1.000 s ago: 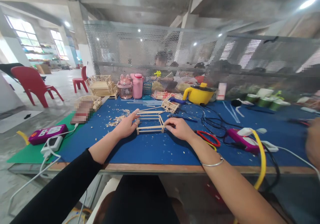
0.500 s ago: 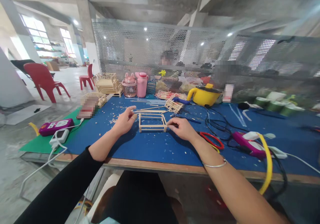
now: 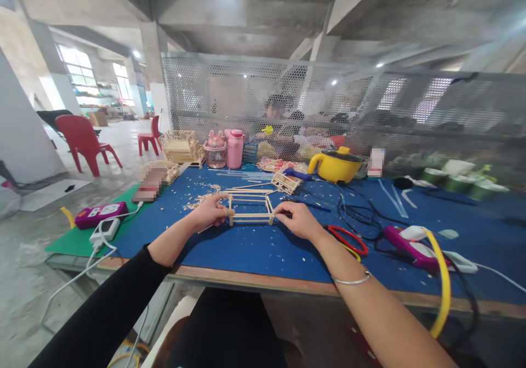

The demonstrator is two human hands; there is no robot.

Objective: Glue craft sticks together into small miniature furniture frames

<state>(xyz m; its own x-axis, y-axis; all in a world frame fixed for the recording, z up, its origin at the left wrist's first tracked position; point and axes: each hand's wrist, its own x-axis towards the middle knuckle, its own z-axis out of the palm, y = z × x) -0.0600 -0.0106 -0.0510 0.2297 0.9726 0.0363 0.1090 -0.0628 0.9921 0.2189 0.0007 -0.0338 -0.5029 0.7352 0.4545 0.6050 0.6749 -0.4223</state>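
Note:
A small frame of wooden sticks (image 3: 250,209) stands on the blue table mat (image 3: 263,247) in front of me. My left hand (image 3: 211,212) pinches its left end, with a loose wooden stick also between the fingers. My right hand (image 3: 296,220) grips its right end; a silver bangle sits on that wrist. Loose sticks (image 3: 242,191) and wood chips lie just behind the frame.
A finished stick piece (image 3: 285,182), a yellow pot (image 3: 335,165), pink bottles (image 3: 235,148) and stacked stick trays (image 3: 181,146) stand at the back. Red-handled cutters (image 3: 347,239), a purple glue gun (image 3: 411,245) and cables lie to the right. A power strip (image 3: 98,214) lies left. People sit behind the mesh.
My left hand lifted off the mat, picked up a loose stick and came back to the frame's left end. My right hand stayed on the right end. The view tilted upward.

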